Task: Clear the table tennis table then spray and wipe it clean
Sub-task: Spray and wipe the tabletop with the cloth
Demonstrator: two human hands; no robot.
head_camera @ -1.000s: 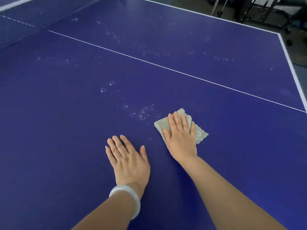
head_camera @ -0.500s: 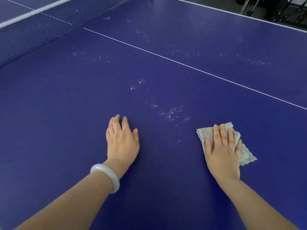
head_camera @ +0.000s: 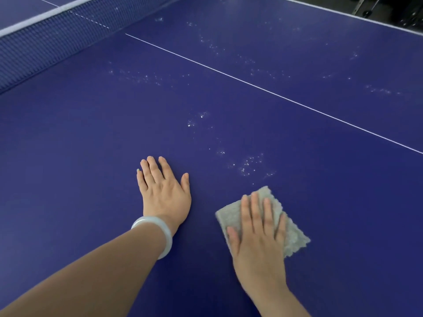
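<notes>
The blue table tennis table fills the view, with a thin white centre line running across it. My right hand presses flat, fingers straight, on a folded grey cloth near the front of the table. My left hand lies flat on the bare surface to the left of the cloth, a pale bangle on its wrist. Patches of white spray droplets sit just beyond the cloth, and more droplets are scattered farther back.
The dark blue net with its white top band crosses the far left. The table's white far edge runs along the top right, with dark equipment on the floor behind it.
My right hand slid the cloth to the right and then back toward the left and nearer to me. My left hand stayed flat on the table. The view shifted toward the net.
</notes>
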